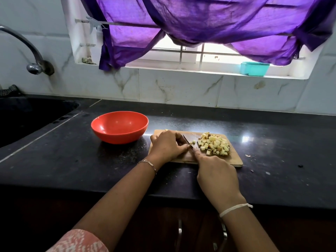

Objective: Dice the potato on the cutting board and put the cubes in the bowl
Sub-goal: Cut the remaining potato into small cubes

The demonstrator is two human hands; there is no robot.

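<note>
Right hand (216, 171) holds knife (187, 140) pointing away-left.

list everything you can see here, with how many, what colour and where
bowl: one, red, empty, on the counter left of the cutting board
cutting board: one, wooden, on the counter in front of the person
potato cubes: one pile, pale yellow, on the right part of the cutting board
knife: one, metal blade, on the cutting board between the hands
counter: one, black
sink: one, dark, far left
tap: one, metal, on the wall above the sink
curtain: one, purple, over the window
tub: one, teal, on the window sill
left hand: on the cutting board, fingers curled beside the blade
right hand: holds the knife
</note>
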